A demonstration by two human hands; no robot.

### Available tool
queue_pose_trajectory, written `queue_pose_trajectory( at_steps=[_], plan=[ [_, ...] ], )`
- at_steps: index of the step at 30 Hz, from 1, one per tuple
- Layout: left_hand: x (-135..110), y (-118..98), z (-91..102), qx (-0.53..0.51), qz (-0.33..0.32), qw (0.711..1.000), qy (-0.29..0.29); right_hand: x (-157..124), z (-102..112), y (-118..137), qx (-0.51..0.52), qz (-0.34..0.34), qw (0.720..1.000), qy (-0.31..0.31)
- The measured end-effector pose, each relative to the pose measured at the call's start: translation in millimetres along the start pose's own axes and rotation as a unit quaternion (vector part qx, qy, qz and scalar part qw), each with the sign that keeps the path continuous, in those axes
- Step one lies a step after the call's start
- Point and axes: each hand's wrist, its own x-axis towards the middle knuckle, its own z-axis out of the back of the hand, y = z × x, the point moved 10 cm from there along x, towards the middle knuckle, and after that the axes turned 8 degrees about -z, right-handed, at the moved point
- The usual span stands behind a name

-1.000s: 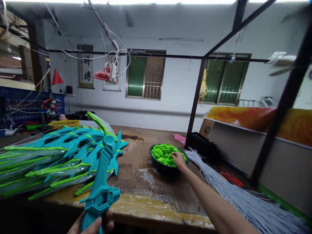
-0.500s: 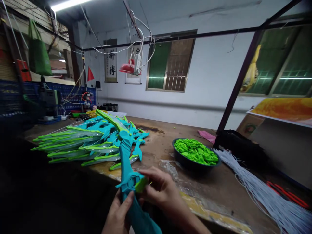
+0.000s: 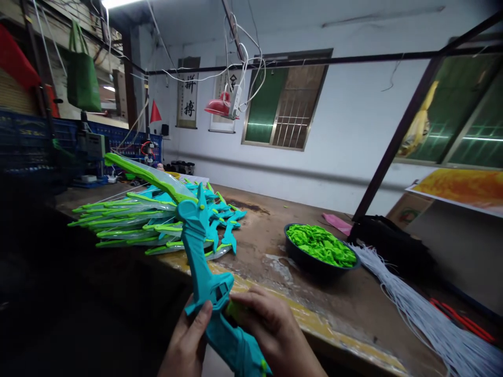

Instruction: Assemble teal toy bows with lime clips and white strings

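I hold a teal plastic toy bow (image 3: 198, 246) with a lime green limb pointing up and to the left. My left hand (image 3: 184, 343) grips the bow's handle from below, thumb against the teal centre block. My right hand (image 3: 265, 330) is closed over a small lime green piece (image 3: 232, 310) pressed against the right side of that block. A dark bowl (image 3: 314, 262) full of the same green pieces stands on the wooden table (image 3: 267, 251) ahead of me to the right. A pile of finished teal and green bows (image 3: 157, 220) lies on the table's left part.
A bundle of white cords (image 3: 416, 309) lies along the table's right side, with red scissors (image 3: 463, 314) beyond it. A black bag (image 3: 389, 241) sits behind the bowl, next to a black frame post (image 3: 396, 136). A power strip and cables (image 3: 236, 99) hang overhead.
My right hand left the bowl with a green piece and came to the bow's centre block. The bow has tilted up and left, and my view has swung left and down.
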Motion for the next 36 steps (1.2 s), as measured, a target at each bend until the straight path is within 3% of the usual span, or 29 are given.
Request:
queue_pose_trajectory(
  at_steps=[4,8,11,16,21,27,30,36],
  plan=[
    [-5.4,-10.2,-3.5,0.031,-0.014,0.999,0.043,-3.1,-11.8,-17.4,0.182,-0.106,0.977,0.017],
    [-14.6,-15.9,-9.5,0.046,-0.006,0.997,0.064,-6.7,-16.6,-20.9,0.273,-0.134,0.952,-0.029],
    [-18.9,-24.1,-13.4,0.077,-0.03,0.994,0.078,-9.9,-17.2,-17.8,0.271,-0.138,0.95,-0.072],
    [-21.9,-27.6,-15.2,0.099,-0.057,0.99,0.087,-16.7,-5.4,-13.0,0.262,-0.126,0.937,-0.194],
    [-25.9,-24.4,-22.5,0.082,-0.056,0.989,0.109,-23.8,-5.9,-27.7,0.273,-0.156,0.917,-0.246],
    [-35.0,-27.0,-31.8,0.076,-0.04,0.987,0.134,-25.4,-5.7,-24.4,0.23,-0.162,0.926,-0.251],
    [-41.3,-29.2,-36.9,0.054,-0.032,0.989,0.132,-25.3,-2.1,-11.0,0.181,-0.131,0.937,-0.268],
    [-48.2,-33.5,-39.7,0.063,-0.043,0.991,0.111,-25.9,-7.8,6.6,0.108,-0.071,0.961,-0.246]
  ],
)
